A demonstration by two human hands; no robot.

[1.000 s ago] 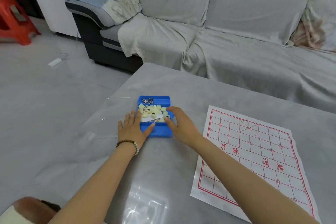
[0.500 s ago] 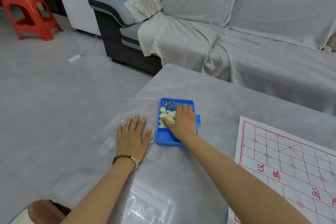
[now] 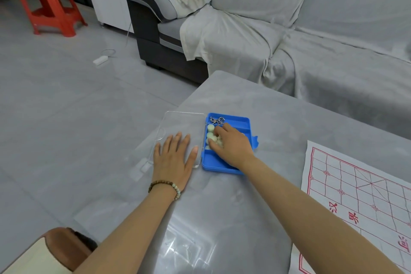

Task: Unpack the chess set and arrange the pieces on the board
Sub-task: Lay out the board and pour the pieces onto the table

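A blue plastic box (image 3: pixel 222 163) lies open on the grey table, its clear lid (image 3: pixel 178 121) folded flat to the left. Pale round chess pieces (image 3: pixel 211 138) fill its middle compartment, and metal rings (image 3: pixel 216 120) lie in the far one. My left hand (image 3: pixel 173 158) rests flat on the lid, fingers spread. My right hand (image 3: pixel 233 147) is inside the box, fingers and thumb curled over the pieces and hiding most of them. The paper board (image 3: pixel 355 196), white with red lines, lies at the right, apart from the box.
The table's left edge (image 3: pixel 169 115) runs close beside the lid, with floor below. A covered grey sofa (image 3: pixel 289 40) stands behind the table. A red stool (image 3: pixel 49 6) stands far left. A brown and cream object (image 3: pixel 55 249) sits at the bottom left.
The clear lid has swung open to the left and my left hand has moved onto it. My right hand has gone from the box's edge onto the pieces. The view has shifted left.
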